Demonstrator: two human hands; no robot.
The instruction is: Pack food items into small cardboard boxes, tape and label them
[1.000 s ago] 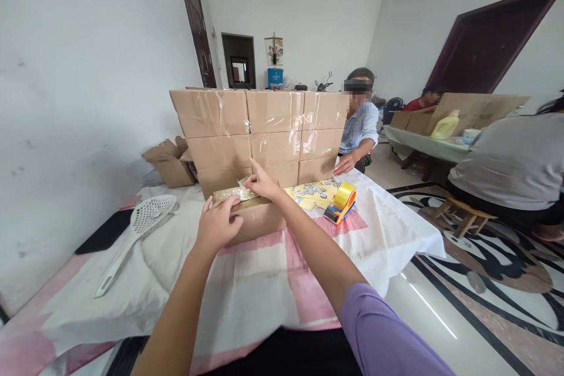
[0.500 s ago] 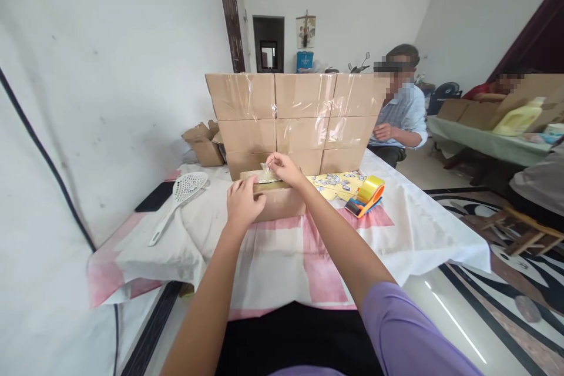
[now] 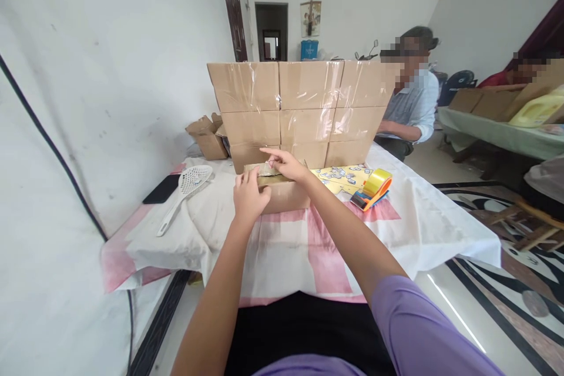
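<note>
A small cardboard box (image 3: 288,197) lies on the cloth-covered table in front of me. My left hand (image 3: 250,195) grips its left end, fingers over the top and thumb along the near side. Above the box top is my right hand (image 3: 285,164), index finger stretched out to the left and the other fingers curled in. Thumb and curled fingers pinch a crumpled piece of clear tape (image 3: 269,170) at the top of the box; its far part is hidden.
Behind stands a wall of taped cardboard boxes (image 3: 311,91). A tape dispenser (image 3: 372,191) and yellow patterned sheet (image 3: 337,176) lie right; a white slotted spoon (image 3: 189,185) and black phone (image 3: 162,189) left. A person (image 3: 414,103) sits beyond the table's right side.
My right index finger has straightened out to the left; before, it was bent in a pinch. My left hand stays on the box. The view has shifted slightly.
</note>
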